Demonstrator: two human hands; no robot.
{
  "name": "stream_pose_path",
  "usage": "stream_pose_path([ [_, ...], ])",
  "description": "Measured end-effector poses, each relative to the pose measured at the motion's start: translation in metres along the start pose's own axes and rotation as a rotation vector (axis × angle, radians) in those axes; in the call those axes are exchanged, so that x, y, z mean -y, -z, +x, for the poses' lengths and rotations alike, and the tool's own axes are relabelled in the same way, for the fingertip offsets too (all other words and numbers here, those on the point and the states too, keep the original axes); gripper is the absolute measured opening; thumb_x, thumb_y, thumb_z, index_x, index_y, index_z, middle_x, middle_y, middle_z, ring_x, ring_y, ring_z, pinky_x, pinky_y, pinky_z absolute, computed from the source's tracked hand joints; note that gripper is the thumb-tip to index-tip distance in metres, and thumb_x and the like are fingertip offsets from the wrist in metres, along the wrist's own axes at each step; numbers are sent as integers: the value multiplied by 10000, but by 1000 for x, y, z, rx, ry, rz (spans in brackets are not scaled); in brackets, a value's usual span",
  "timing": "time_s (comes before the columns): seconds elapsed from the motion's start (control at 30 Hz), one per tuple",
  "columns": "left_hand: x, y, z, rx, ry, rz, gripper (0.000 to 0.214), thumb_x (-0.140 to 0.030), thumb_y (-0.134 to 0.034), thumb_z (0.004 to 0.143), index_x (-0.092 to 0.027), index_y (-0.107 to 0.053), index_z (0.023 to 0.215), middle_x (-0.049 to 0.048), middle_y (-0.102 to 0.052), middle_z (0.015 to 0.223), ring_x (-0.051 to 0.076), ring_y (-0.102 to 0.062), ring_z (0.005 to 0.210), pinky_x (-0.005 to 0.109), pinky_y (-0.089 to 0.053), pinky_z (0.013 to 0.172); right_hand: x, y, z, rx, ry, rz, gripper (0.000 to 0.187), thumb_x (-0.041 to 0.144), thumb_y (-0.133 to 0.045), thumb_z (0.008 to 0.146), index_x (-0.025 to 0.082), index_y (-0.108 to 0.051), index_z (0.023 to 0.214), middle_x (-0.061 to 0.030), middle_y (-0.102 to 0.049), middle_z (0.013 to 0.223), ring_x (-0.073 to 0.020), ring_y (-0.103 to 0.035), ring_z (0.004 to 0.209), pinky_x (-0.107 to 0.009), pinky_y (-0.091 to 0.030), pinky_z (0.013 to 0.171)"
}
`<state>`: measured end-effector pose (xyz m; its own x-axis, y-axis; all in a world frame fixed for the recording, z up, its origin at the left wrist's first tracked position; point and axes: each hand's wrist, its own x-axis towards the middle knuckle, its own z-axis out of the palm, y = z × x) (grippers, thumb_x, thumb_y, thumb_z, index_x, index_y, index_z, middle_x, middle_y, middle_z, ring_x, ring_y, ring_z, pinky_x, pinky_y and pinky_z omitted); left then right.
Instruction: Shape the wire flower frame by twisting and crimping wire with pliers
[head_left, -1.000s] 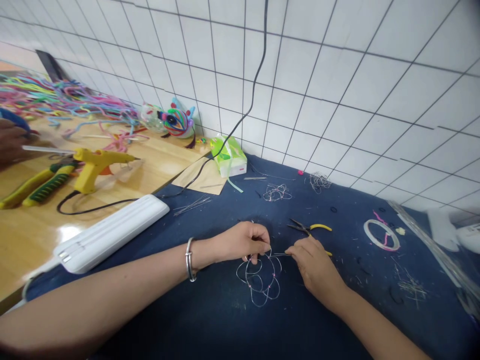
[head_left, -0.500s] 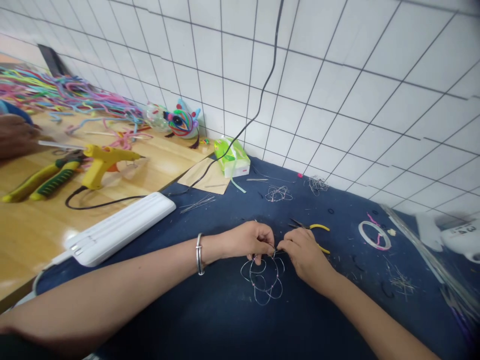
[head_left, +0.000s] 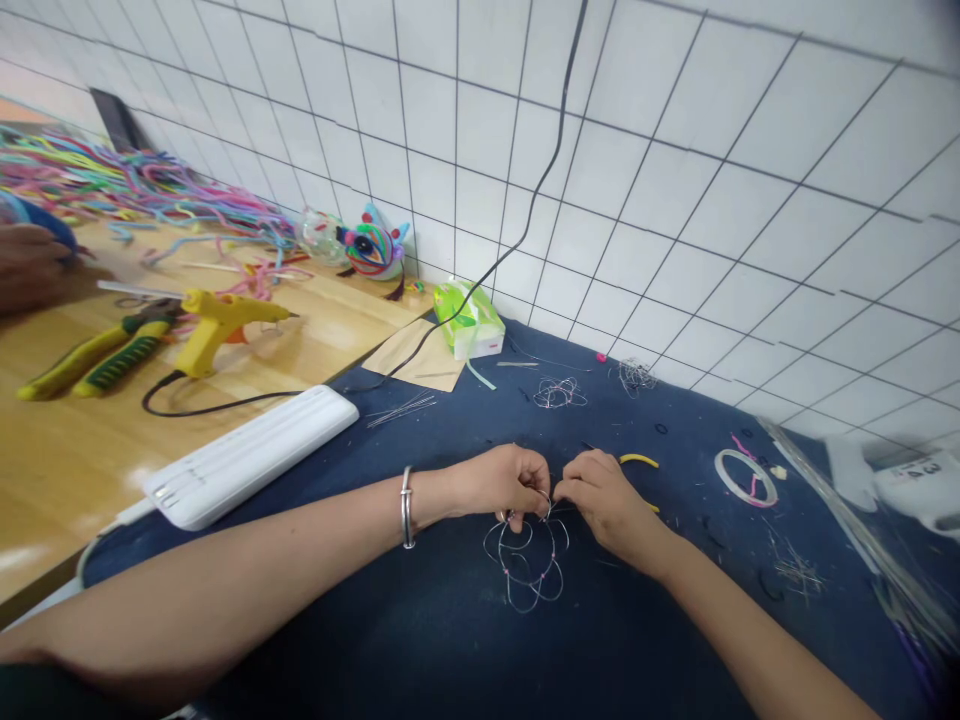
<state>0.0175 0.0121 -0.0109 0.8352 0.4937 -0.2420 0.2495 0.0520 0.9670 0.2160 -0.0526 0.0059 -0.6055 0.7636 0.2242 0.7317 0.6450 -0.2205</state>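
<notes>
A flower-shaped wire frame (head_left: 531, 580), thin and silvery with small pink marks at its joints, hangs from my left hand (head_left: 514, 485). My left thumb and fingers are pinched on its upper edge. Close by on the right, my right hand (head_left: 600, 492) is closed with thumb and forefinger together at the wire near the frame's top; the exact grip is too fine to see clearly. Yellow-handled pliers (head_left: 640, 460) lie on the dark blue cloth, partly hidden behind my right hand.
Wire flower shapes (head_left: 559, 393) and a wire tangle (head_left: 636, 376) lie behind my hands. A white power strip (head_left: 255, 455), yellow glue gun (head_left: 217, 325) and large pliers (head_left: 105, 350) are leftward. A tape ring (head_left: 746, 478) and wire scraps (head_left: 799, 570) lie right. Another person's hand (head_left: 30, 265) shows far left.
The view has shifted slightly. My right hand now covers more of the yellow-handled pliers. Both hands stay closed at the top of the wire frame, which has hardly moved.
</notes>
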Motion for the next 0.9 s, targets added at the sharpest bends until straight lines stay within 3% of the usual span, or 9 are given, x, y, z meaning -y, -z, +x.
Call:
stream_pose_path([
  [0.43,-4,-1,-2,22,-24,-61,180,-256,-642,693,-165,-522,792,-41,-567,627,74,-565,459,147,-360,383,-1,1,3,-44,34,58,219,112,-378,872,188,-584,861,-42,-515,846,-149,-417,833,-305,-366,784],
  [0.77,-5,-2,-1,15,-13,-102,189,-244,-663,664,-160,-524,759,-51,-556,603,65,-537,432,151,-379,378,0,-3,4,-3,31,90,236,138,-366,885,199,-595,877,-40,-519,847,-143,-443,833,-312,-382,801],
  [0.9,-3,-3,-1,-10,-42,-114,167,-218,-654,667,-152,-522,747,-47,-547,611,52,-507,427,164,-415,403,-3,-2,2,-29,-11,59,210,183,-400,882,209,-570,1002,-57,-546,969,-160,-462,920,-346,-372,878],
])
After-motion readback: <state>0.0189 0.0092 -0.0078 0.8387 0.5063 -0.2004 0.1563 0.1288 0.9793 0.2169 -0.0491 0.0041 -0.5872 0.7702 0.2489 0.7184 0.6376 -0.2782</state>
